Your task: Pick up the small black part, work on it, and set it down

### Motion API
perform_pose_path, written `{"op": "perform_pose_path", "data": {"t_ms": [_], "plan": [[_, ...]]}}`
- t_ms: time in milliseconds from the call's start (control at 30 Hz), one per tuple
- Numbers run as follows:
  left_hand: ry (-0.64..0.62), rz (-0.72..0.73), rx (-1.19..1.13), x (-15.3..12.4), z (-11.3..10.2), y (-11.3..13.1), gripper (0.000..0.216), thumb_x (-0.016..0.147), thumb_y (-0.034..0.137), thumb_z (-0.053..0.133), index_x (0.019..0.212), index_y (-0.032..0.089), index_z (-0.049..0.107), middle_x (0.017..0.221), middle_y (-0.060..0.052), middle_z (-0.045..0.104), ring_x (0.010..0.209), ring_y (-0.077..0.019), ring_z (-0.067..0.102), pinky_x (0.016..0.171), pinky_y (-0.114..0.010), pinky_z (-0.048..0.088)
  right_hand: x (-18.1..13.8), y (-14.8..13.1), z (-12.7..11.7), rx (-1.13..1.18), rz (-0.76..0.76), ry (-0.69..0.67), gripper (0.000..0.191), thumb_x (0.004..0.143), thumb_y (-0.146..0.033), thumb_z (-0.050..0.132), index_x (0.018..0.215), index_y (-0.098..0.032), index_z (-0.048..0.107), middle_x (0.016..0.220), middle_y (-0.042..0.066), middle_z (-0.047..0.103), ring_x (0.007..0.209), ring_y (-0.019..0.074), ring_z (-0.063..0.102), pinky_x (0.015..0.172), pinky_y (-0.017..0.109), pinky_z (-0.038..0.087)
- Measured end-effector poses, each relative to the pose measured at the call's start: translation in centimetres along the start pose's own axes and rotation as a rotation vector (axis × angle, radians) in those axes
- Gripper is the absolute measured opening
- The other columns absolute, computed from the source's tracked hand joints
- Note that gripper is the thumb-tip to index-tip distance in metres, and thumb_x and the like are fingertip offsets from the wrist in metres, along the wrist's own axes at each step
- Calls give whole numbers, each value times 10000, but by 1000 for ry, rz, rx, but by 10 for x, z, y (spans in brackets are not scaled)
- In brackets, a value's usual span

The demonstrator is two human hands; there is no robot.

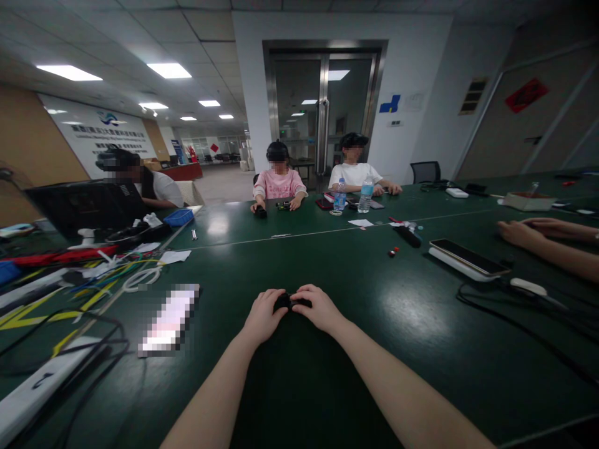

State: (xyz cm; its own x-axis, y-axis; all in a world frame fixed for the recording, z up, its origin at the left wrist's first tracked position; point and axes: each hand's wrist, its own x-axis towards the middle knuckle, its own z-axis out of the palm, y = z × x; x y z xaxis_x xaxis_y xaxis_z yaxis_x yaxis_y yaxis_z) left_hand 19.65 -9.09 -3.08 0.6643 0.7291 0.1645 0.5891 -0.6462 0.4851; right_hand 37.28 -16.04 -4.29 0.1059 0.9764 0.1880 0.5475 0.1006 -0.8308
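Both arms reach forward over the dark green table (243, 265). My left hand (265, 315) is closed around the left end of a small black object (282, 302). From the other side my right hand (322, 310) grips its right end, with thumb and fingers around it. The object lies low, at or just above the tabletop. Fingers cover much of it, so its kind and whether it is one piece or two cannot be made out. A blurred-out phone-like slab (171, 318) lies to the left of my left hand.
At left are tangled cables (140, 279), a white power strip (42, 386) and a blue tray (178, 217). A phone on a white box (468, 259) lies right, near another person's hands (524, 236). Water bottles (366, 194) stand before people seated across.
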Motion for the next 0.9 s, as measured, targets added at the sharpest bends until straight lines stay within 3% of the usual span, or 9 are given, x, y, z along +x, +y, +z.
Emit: {"op": "perform_pose_path", "data": {"t_ms": [333, 533, 667, 900], "plan": [[39, 51, 25, 3, 5, -6, 401, 790, 286, 494, 1186, 226, 482, 1216, -35, 510, 1122, -199, 445, 965, -346, 332, 0, 1, 0, -77, -31, -2, 255, 725, -341, 599, 977, -338, 638, 1077, 2, 557, 1042, 218, 484, 922, 398, 332], [27, 22, 18, 2, 4, -4, 398, 803, 291, 473, 1197, 233, 472, 1231, -32, 503, 1142, -200, 435, 973, -355, 330, -2, -3, -2, -15, -7, 0, 266, 694, -334, 626, 960, -339, 646, 1092, -2, 562, 1063, 229, 474, 944, 416, 316], [24, 17, 10, 2, 3, -3, 398, 800, 296, 475, 1191, 220, 482, 1230, -43, 508, 1142, -202, 437, 971, -359, 333, -5, -7, -9, 46, -10, 0, 371, 687, -336, 630, 1056, -332, 596, 1108, 1, 570, 1064, 221, 487, 936, 398, 340], [0, -26, -3, 1, 2, -3, 423, 806, 317, 470, 1220, 235, 460, 1248, -42, 496, 1163, -207, 421, 973, -370, 326, -2, -6, -12, 159, 88, 54, 284, 823, -362, 432, 1025, -271, 610, 1061, 16, 603, 1018, 189, 527, 883, 354, 390]]}}
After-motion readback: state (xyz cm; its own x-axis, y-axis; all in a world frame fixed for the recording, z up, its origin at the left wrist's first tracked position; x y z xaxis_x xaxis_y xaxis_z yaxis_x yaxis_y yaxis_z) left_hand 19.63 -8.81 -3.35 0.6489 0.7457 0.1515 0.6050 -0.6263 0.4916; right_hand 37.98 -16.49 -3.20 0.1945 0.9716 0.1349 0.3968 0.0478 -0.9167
